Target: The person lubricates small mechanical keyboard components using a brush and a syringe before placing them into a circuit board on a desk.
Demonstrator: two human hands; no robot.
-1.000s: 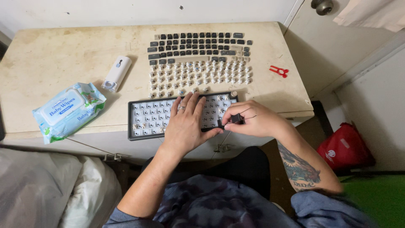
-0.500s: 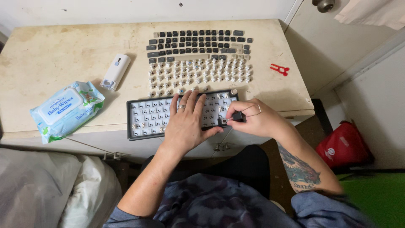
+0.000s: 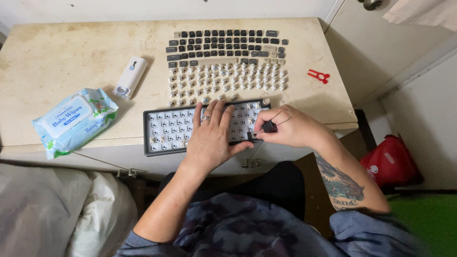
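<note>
A black keyboard base (image 3: 164, 131) with its keycaps off lies at the near edge of a worn cream table (image 3: 57, 62). My left hand (image 3: 212, 135) lies flat on the base's middle, fingers spread, a ring on one finger. My right hand (image 3: 288, 128) pinches a small black wire puller tool (image 3: 267, 127) at the base's lower right corner. Beyond the base, several loose pale switches (image 3: 226, 78) are set out in rows. Past those lie rows of dark keycaps (image 3: 226, 45).
A pack of wet wipes (image 3: 74, 121) lies at the table's left front. A small white device (image 3: 130, 77) lies beside it. A red tool (image 3: 318, 75) sits near the right edge. A red bag (image 3: 390, 164) rests on the floor at right, grey bedding (image 3: 52, 209) at lower left.
The view has shifted slightly. My right hand with the tool has edged a little lower at the base's right corner. My left hand stays on the base.
</note>
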